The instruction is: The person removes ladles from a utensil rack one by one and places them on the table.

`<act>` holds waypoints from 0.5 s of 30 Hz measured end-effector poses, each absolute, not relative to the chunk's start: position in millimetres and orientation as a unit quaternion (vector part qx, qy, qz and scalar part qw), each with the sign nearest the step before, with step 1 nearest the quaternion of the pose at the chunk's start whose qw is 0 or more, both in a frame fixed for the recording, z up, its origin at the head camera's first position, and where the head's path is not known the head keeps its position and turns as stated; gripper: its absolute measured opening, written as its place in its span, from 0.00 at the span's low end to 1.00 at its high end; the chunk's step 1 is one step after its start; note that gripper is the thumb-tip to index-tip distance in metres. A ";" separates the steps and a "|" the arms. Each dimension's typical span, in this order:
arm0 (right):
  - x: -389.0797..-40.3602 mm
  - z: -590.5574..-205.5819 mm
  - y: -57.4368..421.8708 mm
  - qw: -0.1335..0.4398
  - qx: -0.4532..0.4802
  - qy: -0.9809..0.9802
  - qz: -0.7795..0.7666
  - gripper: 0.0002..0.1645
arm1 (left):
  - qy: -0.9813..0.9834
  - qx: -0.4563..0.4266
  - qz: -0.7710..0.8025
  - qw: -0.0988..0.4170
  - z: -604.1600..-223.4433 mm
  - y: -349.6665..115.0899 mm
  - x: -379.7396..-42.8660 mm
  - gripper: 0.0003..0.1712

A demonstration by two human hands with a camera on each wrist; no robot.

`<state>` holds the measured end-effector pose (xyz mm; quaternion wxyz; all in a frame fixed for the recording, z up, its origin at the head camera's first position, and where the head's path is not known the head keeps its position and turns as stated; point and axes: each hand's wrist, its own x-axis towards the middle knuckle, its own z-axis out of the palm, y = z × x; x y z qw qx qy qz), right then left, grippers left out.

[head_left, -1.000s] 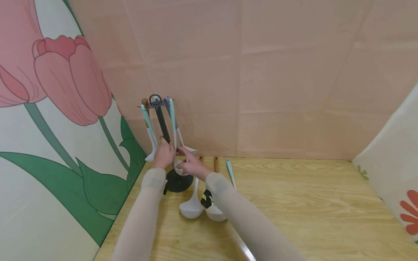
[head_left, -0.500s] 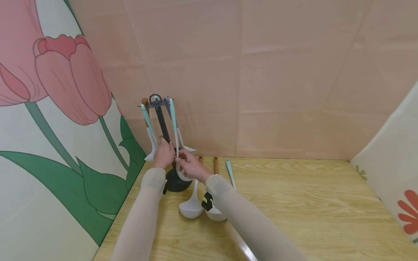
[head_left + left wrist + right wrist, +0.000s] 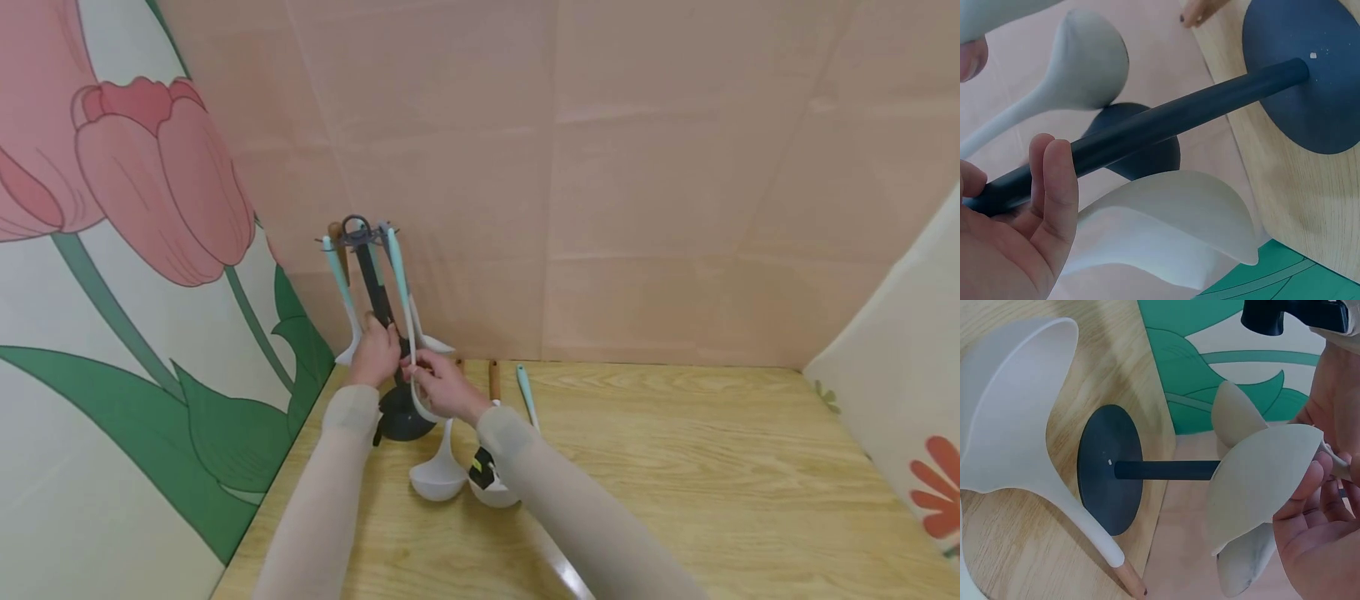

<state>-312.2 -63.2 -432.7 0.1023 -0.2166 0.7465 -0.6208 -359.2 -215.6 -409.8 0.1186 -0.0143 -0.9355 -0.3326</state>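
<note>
My left hand (image 3: 375, 354) grips the black pole (image 3: 1191, 112) of a utensil rack partway up, fingers curled around it. The rack's round black base (image 3: 1110, 487) stands on the table. My right hand (image 3: 446, 387) pinches the white shaft of a ladle with a turquoise handle (image 3: 397, 262). That handle's top is at the rack's hook ring (image 3: 360, 236), and its pale bowl (image 3: 1260, 481) hangs by my right fingers. Other utensils hang around the ring, including one with a turquoise handle (image 3: 337, 271) on the left and one with a brown handle (image 3: 340, 250) behind.
Two white ladles with wooden handles lie in front of the rack: one ladle (image 3: 438, 481) at left, the other (image 3: 495, 493) partly behind my right sleeve. A turquoise-handled utensil (image 3: 527, 392) lies to their right. A tulip-printed cloth (image 3: 165, 183) borders the left side.
My right hand has gone from an extended index finger to a pinch on the ladle's shaft. The ladle's bowl has turned and shifted rightward. My left hand has stayed on the pole.
</note>
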 end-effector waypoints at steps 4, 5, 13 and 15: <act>-311.5 -434.2 -62.3 0.098 -0.217 0.744 -0.624 0.11 | -0.936 -0.014 -0.329 0.127 -409.0 -215.2 -358.0 0.31; -311.1 -433.9 -61.6 0.098 -0.217 0.746 -0.622 0.11 | -0.936 -0.014 -0.328 0.126 -408.8 -215.0 -357.6 0.32; -310.8 -439.8 -59.4 0.101 -0.233 0.756 -0.603 0.11 | -0.942 -0.014 -0.315 0.116 -408.3 -215.2 -355.5 0.36; -309.8 -439.8 -59.5 0.098 -0.237 0.761 -0.596 0.11 | -0.942 -0.017 -0.313 0.115 -407.9 -215.6 -355.2 0.35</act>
